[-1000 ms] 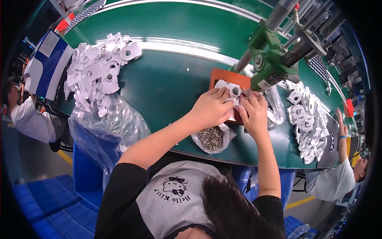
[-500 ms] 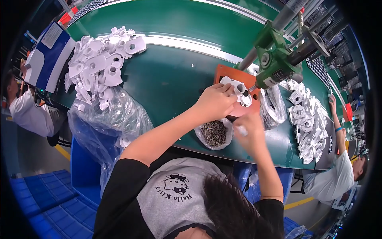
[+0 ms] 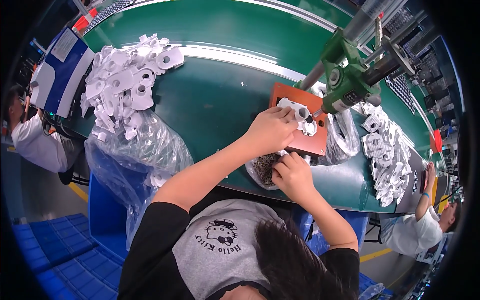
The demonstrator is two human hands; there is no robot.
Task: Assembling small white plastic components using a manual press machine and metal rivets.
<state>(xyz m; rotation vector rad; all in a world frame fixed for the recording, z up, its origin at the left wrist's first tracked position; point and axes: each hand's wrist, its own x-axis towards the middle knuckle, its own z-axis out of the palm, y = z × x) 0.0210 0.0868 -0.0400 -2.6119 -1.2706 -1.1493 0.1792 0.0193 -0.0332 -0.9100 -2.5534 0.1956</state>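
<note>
On an orange fixture block [image 3: 311, 145] lies a white plastic part [image 3: 309, 128] with a round collar. The fingers of my left hand [image 3: 272, 131] are closed on its near left edge, pressing it against the block. My right hand [image 3: 294, 176] is over the right side of a clear plastic bag [image 3: 252, 176] of small metal pins or screws [image 3: 264, 165]. Its fingers are bent and pinched together among the pins; what is between them is hidden. Just right of the white part, the tip of a green bench press [image 3: 345, 85] points down at the block.
A heap of white plastic parts [image 3: 120, 80] lies at the left above a clear bag [image 3: 155, 137] and a blue bin [image 3: 105, 215]. More white parts [image 3: 385, 155] are piled at the right, beside another clear bag [image 3: 342, 137]. Co-workers sit at both sides.
My right hand has moved left and down from beside the fixture into the bag of pins. The left hand stays on the white part. The co-worker's hand at right has lowered.
</note>
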